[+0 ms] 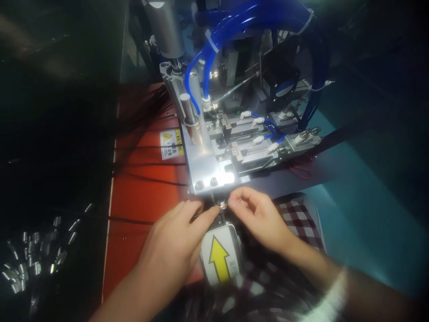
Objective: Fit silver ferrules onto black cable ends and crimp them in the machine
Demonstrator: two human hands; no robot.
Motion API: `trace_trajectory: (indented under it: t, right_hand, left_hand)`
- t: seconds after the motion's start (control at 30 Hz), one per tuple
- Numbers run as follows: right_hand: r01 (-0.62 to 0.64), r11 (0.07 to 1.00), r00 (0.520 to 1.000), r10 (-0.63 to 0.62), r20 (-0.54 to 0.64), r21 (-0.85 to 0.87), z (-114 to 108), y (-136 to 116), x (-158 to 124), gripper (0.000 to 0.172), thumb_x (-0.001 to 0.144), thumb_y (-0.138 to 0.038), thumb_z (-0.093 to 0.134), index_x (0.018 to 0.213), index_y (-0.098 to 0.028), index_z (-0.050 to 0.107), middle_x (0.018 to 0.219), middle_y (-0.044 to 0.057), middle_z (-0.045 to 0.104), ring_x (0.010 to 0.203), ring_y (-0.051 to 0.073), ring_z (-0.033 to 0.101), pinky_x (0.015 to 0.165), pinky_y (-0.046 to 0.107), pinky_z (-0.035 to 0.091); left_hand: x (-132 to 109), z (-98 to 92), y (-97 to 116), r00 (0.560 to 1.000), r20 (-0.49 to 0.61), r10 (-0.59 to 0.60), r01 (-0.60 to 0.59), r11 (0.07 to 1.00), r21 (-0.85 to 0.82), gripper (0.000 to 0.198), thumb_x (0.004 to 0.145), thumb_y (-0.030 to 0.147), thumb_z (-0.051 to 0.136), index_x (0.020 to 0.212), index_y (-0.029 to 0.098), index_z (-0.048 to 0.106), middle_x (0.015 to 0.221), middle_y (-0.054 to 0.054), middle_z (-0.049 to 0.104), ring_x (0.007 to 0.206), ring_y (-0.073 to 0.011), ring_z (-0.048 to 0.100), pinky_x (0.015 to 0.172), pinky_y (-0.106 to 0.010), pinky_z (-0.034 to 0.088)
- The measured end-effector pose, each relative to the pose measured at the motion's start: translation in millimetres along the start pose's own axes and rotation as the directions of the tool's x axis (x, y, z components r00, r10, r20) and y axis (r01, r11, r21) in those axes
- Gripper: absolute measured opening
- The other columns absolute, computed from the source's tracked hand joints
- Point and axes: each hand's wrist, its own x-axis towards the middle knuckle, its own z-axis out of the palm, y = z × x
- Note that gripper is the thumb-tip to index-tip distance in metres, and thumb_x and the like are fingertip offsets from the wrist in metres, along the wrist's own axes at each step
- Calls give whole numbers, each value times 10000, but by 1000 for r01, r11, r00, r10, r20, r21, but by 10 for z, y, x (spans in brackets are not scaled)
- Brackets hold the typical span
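My left hand (177,235) and my right hand (256,214) meet just in front of a metal machine fixture (214,165). Both pinch at a small shiny metal part (221,206) between their fingertips, with a thin black wire (134,220) running from it to the left. The fingers of both hands are closed around the part. Below the hands lies a white pedal-like plate with a yellow arrow (219,258).
Blue air hoses (234,22) and cylinders rise over the fixture. Several black wires cross the orange table (140,197) beside a yellow warning label (170,144). Shiny metal pieces (30,259) are heaped at the dark left. A checked cloth (298,219) lies at the right.
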Motion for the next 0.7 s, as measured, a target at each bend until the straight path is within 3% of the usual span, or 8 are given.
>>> trace_trajectory:
  t: [0.2, 0.43, 0.7]
  right_hand:
    - [-41, 998, 999, 41, 14, 49, 13, -29, -16, 132, 866, -252, 549, 762, -173, 561, 728, 3, 541, 648, 132, 494, 604, 265, 423]
    - [87, 990, 994, -93, -54, -112, 16, 4, -51, 108, 874, -222, 545, 779, -180, 577, 741, 3, 559, 673, 140, 511, 612, 266, 416]
    - [-64, 996, 997, 66, -28, 57, 21, -36, -14, 153, 851, -283, 577, 747, -171, 573, 721, 4, 544, 639, 132, 491, 578, 265, 397]
  left_hand:
    - [-17, 0, 8, 1000, 12, 2, -2, 1000, -3, 374, 858, 78, 403, 1122, 143, 662, 874, -107, 606, 737, -218, 587, 551, -309, 512]
    - [21, -22, 27, 1000, -15, -1, 1, 1000, -16, 364, 840, 61, 420, 1086, 141, 676, 825, -102, 613, 689, -218, 597, 508, -300, 507]
    - [11, -5, 22, 1000, -1, -5, 5, 999, -37, 357, 853, 96, 417, 1096, 132, 677, 845, -117, 608, 704, -223, 596, 526, -322, 520]
